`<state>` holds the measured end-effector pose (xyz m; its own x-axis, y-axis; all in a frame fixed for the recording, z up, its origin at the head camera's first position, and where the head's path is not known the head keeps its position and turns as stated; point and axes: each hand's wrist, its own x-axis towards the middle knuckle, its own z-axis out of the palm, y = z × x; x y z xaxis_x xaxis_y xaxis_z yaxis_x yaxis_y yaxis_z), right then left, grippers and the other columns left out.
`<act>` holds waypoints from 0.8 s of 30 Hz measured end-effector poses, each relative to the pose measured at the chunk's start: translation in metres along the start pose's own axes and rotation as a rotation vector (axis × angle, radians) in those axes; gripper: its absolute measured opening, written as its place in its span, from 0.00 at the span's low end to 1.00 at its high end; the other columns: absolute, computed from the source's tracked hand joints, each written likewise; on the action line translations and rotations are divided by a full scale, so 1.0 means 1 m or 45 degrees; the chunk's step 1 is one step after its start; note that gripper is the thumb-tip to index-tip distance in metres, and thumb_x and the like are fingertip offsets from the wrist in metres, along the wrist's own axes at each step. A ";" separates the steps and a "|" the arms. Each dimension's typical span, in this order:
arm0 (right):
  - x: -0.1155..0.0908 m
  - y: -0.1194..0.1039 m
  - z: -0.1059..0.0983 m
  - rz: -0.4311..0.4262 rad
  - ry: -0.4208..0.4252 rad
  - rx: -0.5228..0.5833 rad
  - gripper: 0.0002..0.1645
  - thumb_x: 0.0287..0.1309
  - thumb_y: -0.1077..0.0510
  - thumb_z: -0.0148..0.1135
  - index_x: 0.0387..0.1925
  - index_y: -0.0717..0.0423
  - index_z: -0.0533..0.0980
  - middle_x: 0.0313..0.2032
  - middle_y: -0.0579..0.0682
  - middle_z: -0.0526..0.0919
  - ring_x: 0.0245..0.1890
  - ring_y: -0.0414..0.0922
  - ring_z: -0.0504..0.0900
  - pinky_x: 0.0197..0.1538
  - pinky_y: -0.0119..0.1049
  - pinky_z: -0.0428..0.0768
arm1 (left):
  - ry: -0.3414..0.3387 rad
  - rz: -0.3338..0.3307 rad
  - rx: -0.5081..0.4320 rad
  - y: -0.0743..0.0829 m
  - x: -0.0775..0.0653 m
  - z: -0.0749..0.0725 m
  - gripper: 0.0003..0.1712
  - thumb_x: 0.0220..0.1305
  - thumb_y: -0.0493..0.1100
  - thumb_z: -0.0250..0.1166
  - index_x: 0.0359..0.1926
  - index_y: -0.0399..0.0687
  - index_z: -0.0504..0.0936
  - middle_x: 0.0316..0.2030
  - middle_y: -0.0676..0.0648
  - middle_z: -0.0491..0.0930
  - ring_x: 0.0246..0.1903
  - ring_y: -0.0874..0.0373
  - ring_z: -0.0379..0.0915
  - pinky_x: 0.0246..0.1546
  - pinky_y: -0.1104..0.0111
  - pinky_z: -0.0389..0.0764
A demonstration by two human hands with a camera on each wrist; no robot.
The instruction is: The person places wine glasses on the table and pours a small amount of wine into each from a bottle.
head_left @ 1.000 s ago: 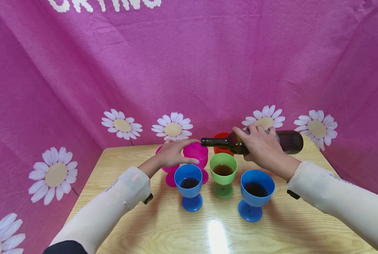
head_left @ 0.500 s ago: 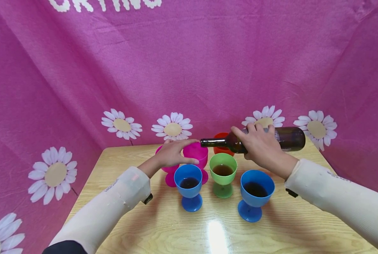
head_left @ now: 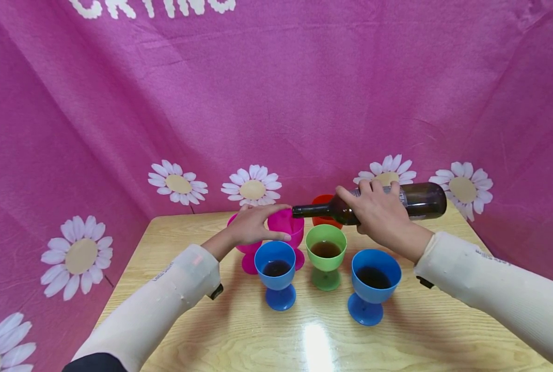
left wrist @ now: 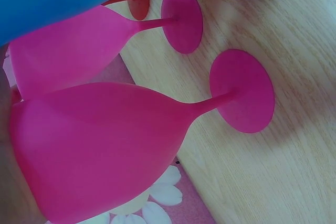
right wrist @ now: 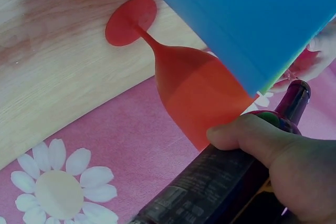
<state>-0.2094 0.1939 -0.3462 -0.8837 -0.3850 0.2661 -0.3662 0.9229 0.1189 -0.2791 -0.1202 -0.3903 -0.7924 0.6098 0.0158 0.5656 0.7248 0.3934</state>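
Note:
My right hand (head_left: pixel 383 209) grips a dark glass wine bottle (head_left: pixel 426 200) round its body, tipped nearly level with the neck to the left. The bottle's mouth is over the rim of a pink goblet (head_left: pixel 297 235); what looks like liquid shows below it, though small. My left hand (head_left: pixel 250 225) holds that goblet's bowl between thumb and fingers. Under the left hand stands a second pink goblet (head_left: pixel 250 262), partly hidden, large in the left wrist view. In the right wrist view, the right thumb (right wrist: pixel 231 135) presses on the bottle beside a red goblet (right wrist: pixel 202 87).
Two blue goblets (head_left: pixel 276 281) (head_left: pixel 374 289) and a green goblet (head_left: pixel 326 261) hold dark liquid in front, on the wooden table (head_left: pixel 202 336). The red goblet stands behind the green one, partly behind the bottle. A pink flowered cloth (head_left: pixel 276 103) hangs around the table.
The bottle's base has risen slightly, tipping its neck further down, and a darker shape now shows inside the pink goblet below the mouth. My left hand has stayed in place.

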 end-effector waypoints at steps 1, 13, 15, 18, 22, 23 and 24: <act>0.000 0.000 0.000 -0.001 0.000 -0.002 0.51 0.39 0.55 0.87 0.64 0.41 0.66 0.49 0.68 0.77 0.56 0.68 0.73 0.53 0.78 0.68 | -0.002 -0.001 -0.001 0.000 0.000 0.000 0.51 0.55 0.72 0.70 0.77 0.67 0.66 0.72 0.54 0.71 0.71 0.53 0.67 0.62 0.50 0.61; 0.001 0.000 -0.002 0.009 -0.027 0.009 0.52 0.40 0.55 0.87 0.65 0.42 0.66 0.49 0.68 0.77 0.55 0.68 0.74 0.52 0.79 0.69 | -0.003 -0.003 -0.004 0.000 0.000 0.000 0.50 0.55 0.72 0.70 0.76 0.67 0.67 0.72 0.55 0.71 0.71 0.53 0.67 0.63 0.49 0.60; 0.001 0.000 -0.002 0.009 -0.030 0.012 0.52 0.40 0.55 0.87 0.66 0.42 0.66 0.50 0.69 0.77 0.56 0.69 0.73 0.53 0.80 0.68 | -0.001 -0.002 -0.006 0.000 -0.001 0.000 0.50 0.55 0.73 0.70 0.76 0.67 0.67 0.72 0.55 0.71 0.71 0.53 0.67 0.64 0.48 0.60; 0.000 0.000 -0.003 0.007 -0.031 0.012 0.53 0.40 0.55 0.87 0.66 0.42 0.66 0.51 0.69 0.77 0.56 0.69 0.73 0.54 0.80 0.67 | 0.002 0.001 -0.013 0.000 -0.001 0.000 0.50 0.55 0.73 0.70 0.76 0.68 0.67 0.72 0.55 0.71 0.71 0.53 0.67 0.64 0.48 0.60; 0.000 0.000 -0.003 0.006 -0.028 0.007 0.53 0.40 0.55 0.87 0.66 0.42 0.66 0.51 0.69 0.77 0.56 0.69 0.73 0.54 0.80 0.67 | 0.003 0.000 -0.019 0.000 -0.001 0.000 0.50 0.55 0.73 0.70 0.76 0.68 0.67 0.72 0.55 0.71 0.71 0.53 0.67 0.63 0.48 0.60; 0.000 0.000 -0.003 0.005 -0.025 0.005 0.53 0.40 0.55 0.87 0.66 0.42 0.66 0.51 0.69 0.77 0.56 0.69 0.73 0.54 0.80 0.67 | 0.004 0.002 -0.020 0.000 -0.001 0.000 0.50 0.55 0.73 0.70 0.76 0.68 0.67 0.72 0.55 0.71 0.70 0.53 0.67 0.63 0.48 0.60; 0.000 0.000 -0.003 0.004 -0.023 0.004 0.53 0.40 0.55 0.87 0.66 0.42 0.66 0.51 0.69 0.77 0.56 0.69 0.73 0.54 0.80 0.67 | 0.003 0.003 -0.019 0.000 -0.001 0.000 0.50 0.55 0.73 0.70 0.76 0.68 0.66 0.72 0.55 0.71 0.70 0.53 0.67 0.63 0.48 0.61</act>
<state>-0.2088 0.1939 -0.3430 -0.8901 -0.3816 0.2492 -0.3641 0.9242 0.1152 -0.2787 -0.1207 -0.3907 -0.7918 0.6105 0.0187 0.5638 0.7187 0.4069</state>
